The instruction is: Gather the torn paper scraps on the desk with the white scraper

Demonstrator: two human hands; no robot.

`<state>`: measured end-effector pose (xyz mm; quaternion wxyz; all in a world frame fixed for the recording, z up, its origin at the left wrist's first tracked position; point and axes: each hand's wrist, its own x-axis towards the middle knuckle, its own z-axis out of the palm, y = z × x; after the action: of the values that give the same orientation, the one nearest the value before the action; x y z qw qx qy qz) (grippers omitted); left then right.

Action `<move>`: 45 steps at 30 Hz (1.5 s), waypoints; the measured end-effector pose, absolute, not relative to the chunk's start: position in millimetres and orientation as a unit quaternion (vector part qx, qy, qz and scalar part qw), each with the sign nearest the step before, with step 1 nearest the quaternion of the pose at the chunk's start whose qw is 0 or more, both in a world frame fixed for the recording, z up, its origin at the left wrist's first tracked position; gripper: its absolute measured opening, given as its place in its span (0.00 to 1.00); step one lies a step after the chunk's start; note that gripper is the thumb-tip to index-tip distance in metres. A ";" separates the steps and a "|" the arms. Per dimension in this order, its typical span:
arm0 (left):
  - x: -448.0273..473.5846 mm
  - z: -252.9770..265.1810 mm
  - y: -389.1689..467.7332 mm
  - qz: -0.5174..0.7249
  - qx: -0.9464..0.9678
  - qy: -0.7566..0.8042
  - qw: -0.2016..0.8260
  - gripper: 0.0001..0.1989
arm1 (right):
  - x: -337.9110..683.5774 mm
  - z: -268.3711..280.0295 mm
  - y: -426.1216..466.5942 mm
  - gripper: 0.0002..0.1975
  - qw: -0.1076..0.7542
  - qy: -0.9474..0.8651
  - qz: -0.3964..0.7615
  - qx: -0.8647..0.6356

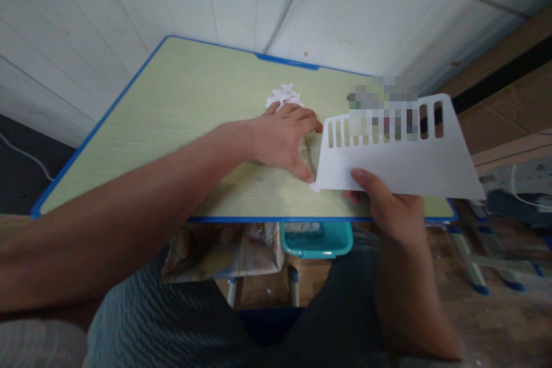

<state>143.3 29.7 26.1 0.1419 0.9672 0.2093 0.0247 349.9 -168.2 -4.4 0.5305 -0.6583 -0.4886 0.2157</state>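
Observation:
My right hand (388, 198) grips the near edge of a white slotted sheet (388, 167), thumb on top and fingers underneath. A row of rounded slots runs along the sheet's far side. My left hand (287, 135) is spread palm down over the desk, just left of the sheet. Its fingertips are close to a small heap of torn white paper scraps (283, 95). By the left thumb, a white scrap (316, 187) lies at the sheet's corner. Whatever is under the left palm is hidden.
The pale green desk (172, 98) has a blue rim and stands against a white panelled wall (129, 0). Pixelated items lie behind the sheet. Below the front edge are a teal plastic basket (317, 254) and a patterned bag (241, 259). Cardboard (509, 103) stands at right.

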 end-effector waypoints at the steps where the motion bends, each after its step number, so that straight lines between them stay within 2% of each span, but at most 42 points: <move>1: 143.6 25.7 29.9 0.029 0.967 0.209 0.141 0.58 | 349.4 -4.1 -168.0 0.21 0.533 -0.483 0.214 -0.661; 11: 144.5 26.0 26.0 0.033 0.967 0.208 0.143 0.55 | 353.0 -14.1 -167.0 0.14 0.591 -0.419 0.201 -0.659; 20: 145.1 23.5 31.8 0.033 0.966 0.217 0.135 0.58 | 347.2 -3.6 -164.4 0.20 0.537 -0.474 0.198 -0.669; 26: 142.9 26.5 37.5 0.040 0.963 0.232 0.129 0.58 | 348.7 -6.6 -165.1 0.16 0.562 -0.452 0.198 -0.663; 33: 139.6 27.0 44.9 0.031 0.960 0.246 0.132 0.56 | 351.6 -5.8 -165.8 0.18 0.559 -0.479 0.195 -0.648; 39: 142.6 27.6 41.8 0.033 0.959 0.251 0.123 0.56 | 354.4 -2.0 -163.9 0.21 0.478 -0.542 0.206 -0.659; 45: 140.1 31.4 47.9 0.028 0.955 0.269 0.124 0.57 | 351.0 -0.2 -162.4 0.22 0.482 -0.533 0.211 -0.662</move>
<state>140.1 47.9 31.4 0.1236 0.9549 0.2686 0.0283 351.0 -162.4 -0.2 0.4822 -0.6619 -0.5335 0.2115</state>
